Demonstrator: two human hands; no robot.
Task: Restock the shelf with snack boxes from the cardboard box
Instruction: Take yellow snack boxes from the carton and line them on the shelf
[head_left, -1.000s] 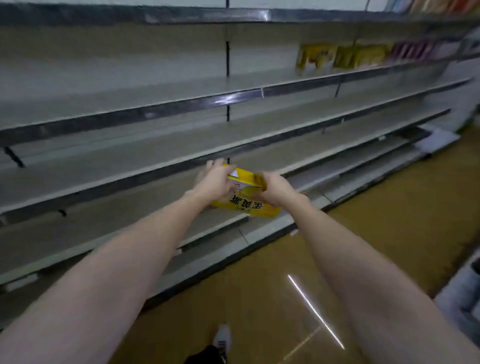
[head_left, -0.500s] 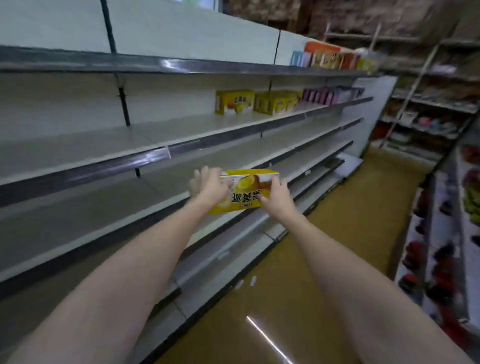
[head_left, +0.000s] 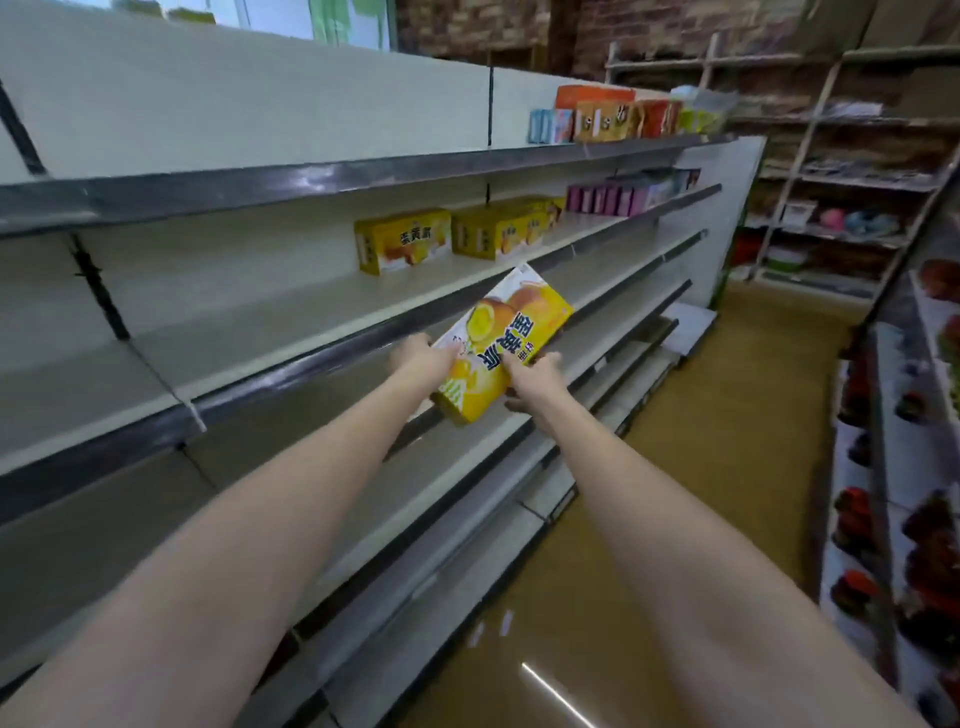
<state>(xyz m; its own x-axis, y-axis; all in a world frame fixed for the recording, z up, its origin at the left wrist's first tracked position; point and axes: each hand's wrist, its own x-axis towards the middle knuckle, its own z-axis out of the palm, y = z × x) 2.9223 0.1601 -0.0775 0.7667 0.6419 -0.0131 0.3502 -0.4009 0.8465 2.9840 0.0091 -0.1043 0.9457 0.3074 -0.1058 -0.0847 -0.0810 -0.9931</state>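
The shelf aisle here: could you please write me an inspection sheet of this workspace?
Surface: grey shelf tiers, mostly bare; brown floor below.
Job's things: yellow box held tilted in front of the shelf edge; matching yellow boxes stand on the tier above; cardboard box not in view.
Clutter: nothing seen.
Grippers: left hand holds the box's left side; right hand grips its lower right edge.
Cables: nothing seen.
Surroundings: purple boxes further along; orange packs on the top tier; far racks stocked; brick wall behind.
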